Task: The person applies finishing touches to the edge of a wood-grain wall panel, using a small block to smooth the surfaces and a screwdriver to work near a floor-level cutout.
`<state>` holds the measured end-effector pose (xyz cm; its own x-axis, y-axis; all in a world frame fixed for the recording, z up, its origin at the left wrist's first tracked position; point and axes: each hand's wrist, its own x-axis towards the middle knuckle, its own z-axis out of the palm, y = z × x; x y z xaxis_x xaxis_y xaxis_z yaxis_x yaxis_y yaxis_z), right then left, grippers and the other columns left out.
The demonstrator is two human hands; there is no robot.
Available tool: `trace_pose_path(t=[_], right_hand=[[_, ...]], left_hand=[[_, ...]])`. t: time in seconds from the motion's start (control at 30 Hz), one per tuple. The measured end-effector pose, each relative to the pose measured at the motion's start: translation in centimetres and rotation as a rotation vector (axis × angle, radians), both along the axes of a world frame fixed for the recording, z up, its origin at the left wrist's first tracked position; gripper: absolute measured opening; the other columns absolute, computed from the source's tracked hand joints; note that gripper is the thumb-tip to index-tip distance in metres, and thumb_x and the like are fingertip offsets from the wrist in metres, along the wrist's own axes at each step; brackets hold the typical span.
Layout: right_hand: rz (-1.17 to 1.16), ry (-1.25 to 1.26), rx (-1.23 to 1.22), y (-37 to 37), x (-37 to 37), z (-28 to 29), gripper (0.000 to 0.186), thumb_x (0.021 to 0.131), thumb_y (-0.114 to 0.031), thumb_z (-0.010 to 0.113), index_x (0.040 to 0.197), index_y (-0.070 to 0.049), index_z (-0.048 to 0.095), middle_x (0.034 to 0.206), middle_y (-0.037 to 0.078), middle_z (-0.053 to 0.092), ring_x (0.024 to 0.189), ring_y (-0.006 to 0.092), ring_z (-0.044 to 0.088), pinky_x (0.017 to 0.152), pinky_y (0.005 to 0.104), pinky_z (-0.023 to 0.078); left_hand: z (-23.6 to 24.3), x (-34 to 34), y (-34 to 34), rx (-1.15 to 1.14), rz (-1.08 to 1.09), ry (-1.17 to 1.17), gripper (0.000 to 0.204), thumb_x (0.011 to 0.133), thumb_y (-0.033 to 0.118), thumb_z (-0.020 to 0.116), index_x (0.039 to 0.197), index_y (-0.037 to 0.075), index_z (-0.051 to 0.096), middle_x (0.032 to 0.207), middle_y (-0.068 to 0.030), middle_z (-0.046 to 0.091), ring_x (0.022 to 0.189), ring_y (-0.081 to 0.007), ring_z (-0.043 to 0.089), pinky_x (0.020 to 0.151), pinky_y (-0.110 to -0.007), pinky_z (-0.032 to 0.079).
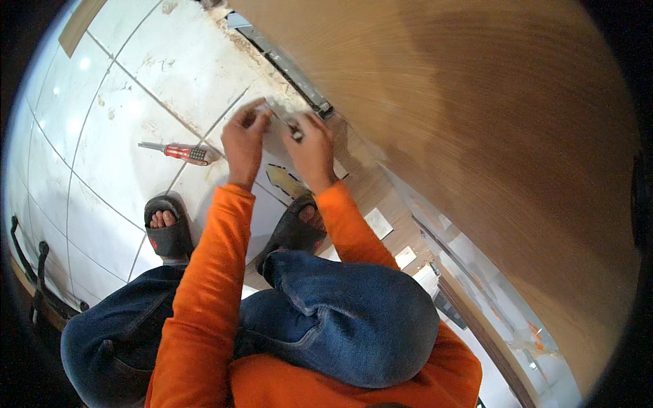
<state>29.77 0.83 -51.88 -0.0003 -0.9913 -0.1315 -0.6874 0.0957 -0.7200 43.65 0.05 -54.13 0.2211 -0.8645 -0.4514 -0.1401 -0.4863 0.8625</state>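
Far left, low: a pair of black, curved rods, near the rim of my view. Upper left: one flat, light-brown strip, resting over the floor of glossy white square tiles, smudged with brown dirt.

Next: one screwdriver with a red-and-white handle and a grey metal shaft, lying on the tiles, shaft pointing left, well within the space beside my left hand, touched by neither hand. Below it: my left black open-toed sandal with a red mark, flat on the floor.

Centre: my left hand, in an orange long sleeve, thumb and forefinger pinching a small pale piece, its outline blurred. Beyond the fingertips: a long grey metal strip, running along the edge of the wood.

Beneath and between the hands: one yellowish, arrow-shaped flat piece, on the floor just above my right black sandal.

Just right: a small dark-and-silver piece, pinched between the bent fingers and thumb of my right hand; motion blur kept its exact form from me. The two hands stood near each other, apart.

Far right: one large brown wood-grained panel, filling that side, slanting past my right hand.
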Motion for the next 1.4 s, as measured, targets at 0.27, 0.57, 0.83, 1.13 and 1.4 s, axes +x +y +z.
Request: trace_pose_path(t=[0.27, 0.57, 0.83, 1.13, 1.4], right_hand=[[-0.582, -0.539, 0.150, 6.3, -6.0, 1.1, 0.018, 0.094, -0.015, 0.069, 0.103, 0.000, 0.071, 0.092, 0.006, 0.070, 0.079, 0.0131, 0.064, 0.065, 0.0269, 0.053], [-0.706, -0.585, 0.022, 5.3, -5.5, 1.8, 0.017, 0.096, -0.009, 0.064, 0.107, 0.002, 0.071, 0.101, 0.004, 0.070, 0.083, 0.0121, 0.066, 0.068, 0.0253, 0.055], [-0.566, -0.343, -0.173, 3.8, -5.1, -1.2, 0.021, 0.098, -0.007, 0.060, 0.110, 0.007, 0.070, 0.097, 0.008, 0.072, 0.081, 0.0174, 0.071, 0.070, 0.0275, 0.055], [-0.257, 0.156, -0.205, 3.5, -6.8, -2.7, 0.020, 0.095, -0.017, 0.064, 0.107, -0.003, 0.073, 0.095, 0.012, 0.075, 0.081, 0.0233, 0.072, 0.076, 0.0331, 0.053], [-0.154, 0.232, -0.197, 1.5, -5.0, -0.2, 0.021, 0.094, -0.021, 0.063, 0.105, -0.006, 0.073, 0.100, 0.016, 0.073, 0.093, 0.0335, 0.069, 0.083, 0.0407, 0.052]], left_hand=[[0.2, -5.4, 3.4, 0.233, -0.089, 0.634, 0.016, 0.094, 0.012, 0.069, 0.097, -0.003, 0.071, 0.076, -0.0020, 0.066, 0.065, -0.0092, 0.057, 0.064, -0.024, 0.048], [-0.4, -6.2, 3.0, 0.209, -0.092, 0.691, 0.019, 0.094, 0.017, 0.069, 0.092, -0.001, 0.074, 0.072, -0.0027, 0.066, 0.063, -0.0088, 0.057, 0.060, -0.024, 0.047], [-1.9, -3.2, 2.3, 0.156, 0.019, 0.351, 0.029, 0.096, 0.026, 0.069, 0.098, -0.003, 0.074, 0.076, -0.0022, 0.067, 0.065, -0.0093, 0.060, 0.064, -0.025, 0.050], [-1.3, -3.5, 2.2, 0.146, 0.006, 0.385, 0.026, 0.097, 0.021, 0.066, 0.099, -0.004, 0.074, 0.075, -0.0047, 0.068, 0.063, -0.0096, 0.062, 0.060, -0.025, 0.052], [-1.4, -2.8, 2.5, 0.146, -0.012, 0.368, 0.027, 0.098, 0.021, 0.064, 0.100, -0.003, 0.074, 0.076, -0.0048, 0.068, 0.065, -0.0099, 0.063, 0.062, -0.025, 0.052]])
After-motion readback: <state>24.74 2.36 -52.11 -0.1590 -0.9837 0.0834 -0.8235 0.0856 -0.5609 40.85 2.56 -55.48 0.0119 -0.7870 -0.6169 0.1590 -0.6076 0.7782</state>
